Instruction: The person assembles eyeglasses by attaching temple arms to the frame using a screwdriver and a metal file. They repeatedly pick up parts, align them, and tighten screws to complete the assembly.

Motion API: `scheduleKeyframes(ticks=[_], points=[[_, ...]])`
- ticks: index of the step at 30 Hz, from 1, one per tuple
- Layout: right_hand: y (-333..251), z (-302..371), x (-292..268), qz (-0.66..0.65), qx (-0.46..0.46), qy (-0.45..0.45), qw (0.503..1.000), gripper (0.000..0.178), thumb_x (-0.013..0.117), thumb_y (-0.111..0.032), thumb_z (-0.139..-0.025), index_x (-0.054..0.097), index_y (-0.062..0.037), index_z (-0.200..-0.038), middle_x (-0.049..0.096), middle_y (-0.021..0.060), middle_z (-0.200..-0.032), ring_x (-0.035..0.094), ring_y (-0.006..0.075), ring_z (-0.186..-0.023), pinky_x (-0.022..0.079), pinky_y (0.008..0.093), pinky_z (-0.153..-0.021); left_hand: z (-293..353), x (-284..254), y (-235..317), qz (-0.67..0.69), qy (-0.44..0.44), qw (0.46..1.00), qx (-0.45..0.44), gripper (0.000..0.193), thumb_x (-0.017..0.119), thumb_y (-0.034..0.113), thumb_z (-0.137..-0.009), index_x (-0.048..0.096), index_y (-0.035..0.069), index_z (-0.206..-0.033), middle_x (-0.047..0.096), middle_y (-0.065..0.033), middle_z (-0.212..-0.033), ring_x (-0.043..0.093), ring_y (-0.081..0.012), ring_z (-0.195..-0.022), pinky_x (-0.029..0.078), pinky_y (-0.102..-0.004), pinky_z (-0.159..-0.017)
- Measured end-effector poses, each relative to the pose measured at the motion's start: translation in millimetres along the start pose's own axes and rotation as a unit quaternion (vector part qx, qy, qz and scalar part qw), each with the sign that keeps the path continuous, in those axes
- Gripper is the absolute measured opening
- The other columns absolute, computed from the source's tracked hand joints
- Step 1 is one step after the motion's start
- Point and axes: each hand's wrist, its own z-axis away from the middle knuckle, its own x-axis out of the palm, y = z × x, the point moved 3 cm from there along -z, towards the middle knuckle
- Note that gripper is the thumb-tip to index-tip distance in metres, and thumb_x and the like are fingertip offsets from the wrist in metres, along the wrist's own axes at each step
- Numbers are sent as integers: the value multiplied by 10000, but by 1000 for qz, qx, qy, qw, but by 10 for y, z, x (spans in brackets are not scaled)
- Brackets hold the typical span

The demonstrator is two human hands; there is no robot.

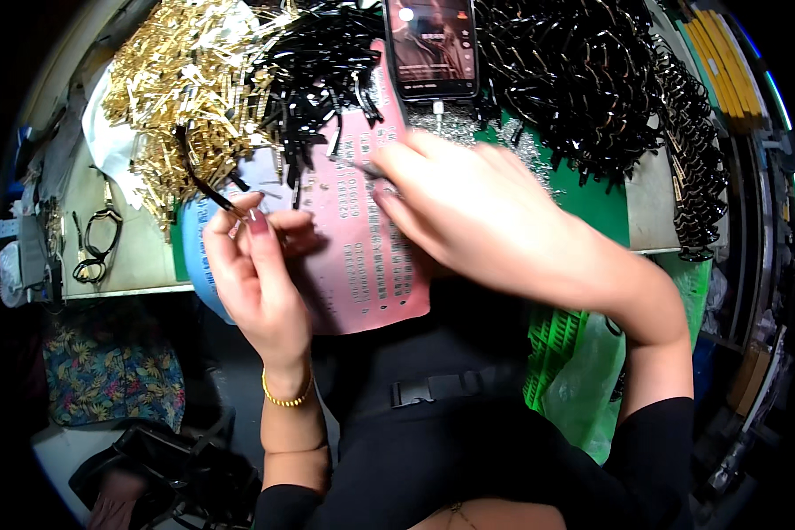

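Note:
My left hand [261,269] pinches a slim dark curved piece [200,179], which looks like an eyeglass temple, between thumb and fingertips. Its dark end points up and left over a heap of small gold metal strips [194,97]. My right hand [486,208] hangs over the pink printed sheet [327,291], fingers drawn together and blurred. Something dark and small shows at its fingertips, too unclear to name. Beyond both hands lies a pile of short glossy black pieces [318,75], some strewn down onto the sheet.
A lit phone [431,49] with a cable stands at the back. Many dark curved pieces [574,79] are heaped at the right, beside tiny silvery parts [455,128]. Scissors [102,234] lie on the left table edge. A green bag [583,371] hangs below the right edge.

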Motion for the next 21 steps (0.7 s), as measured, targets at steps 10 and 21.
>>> scheduleKeyframes(ticks=[10,21], points=[[-25,-491,317,126,48,-6,991,263,586,-79,-888,463,65,-1071,601,234,-902,666,388,-702,544,459,-575,-517,-711,48,-79,83,990,84,218,410,-68,-957,579,-48,-1092,567,-114,-1110,637,-160,-860,526,-280,-785],[-23,30,-165,-58,65,54,995,195,687,-135,-877,577,-7,-976,653,189,-887,667,402,-759,528,463,-663,-1505,-174,400,-508,-27,839,191,288,724,334,-908,746,52,-960,686,-165,-880,671,-360,-793,528,-441,-710]])
